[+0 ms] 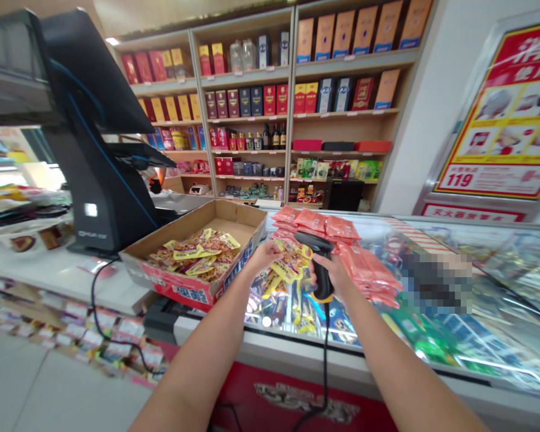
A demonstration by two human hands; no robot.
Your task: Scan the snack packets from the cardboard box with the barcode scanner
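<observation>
left hand (266,255) and right hand (336,273) are bare, left forearm (207,348) and right forearm (389,348) also bare, tapering toward the wrists (248,273).

The scanner (315,242) is black, the packet (293,259) yellow-edged

the left arm (202,342) is extended from the bottom edge, left of centre, and slanted up to the right; the right arm (396,348) is extended from the lower right and slanted up to the left. both are bare. near mid-frame, the left hand (265,257) is closed in a pinch; the right hand (336,273) is curled tight, held slightly lower and apart.
</observation>
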